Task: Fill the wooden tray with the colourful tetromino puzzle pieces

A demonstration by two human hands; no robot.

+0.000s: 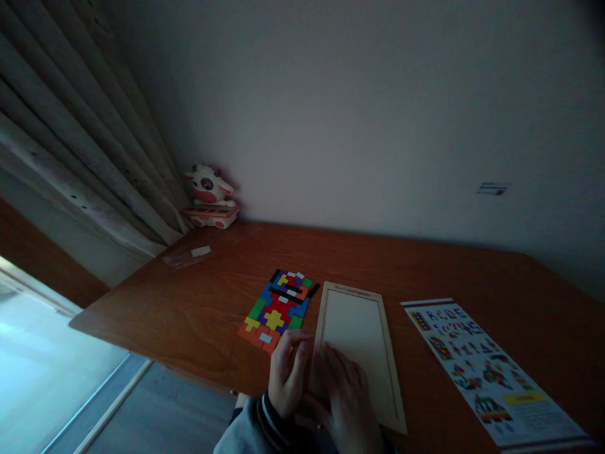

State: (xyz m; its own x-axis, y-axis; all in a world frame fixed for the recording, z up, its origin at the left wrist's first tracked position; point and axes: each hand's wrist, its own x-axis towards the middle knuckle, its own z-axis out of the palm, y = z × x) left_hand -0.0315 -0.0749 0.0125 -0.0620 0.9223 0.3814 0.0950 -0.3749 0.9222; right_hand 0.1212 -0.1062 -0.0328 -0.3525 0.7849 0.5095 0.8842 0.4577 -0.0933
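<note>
Right hand [346,391] overlaps wooden tray [357,328] beside left hand [286,373]; I cannot tell either grip.

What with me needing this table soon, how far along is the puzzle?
Barely begun, it seems. Done: the tray lies flat beside the coloured pieces. In hand: the left hand is curled near the pieces, the right hand over the tray's near part; whether either holds a piece, I cannot tell. Left: probably all the placing, as no piece shows inside the tray.
</note>
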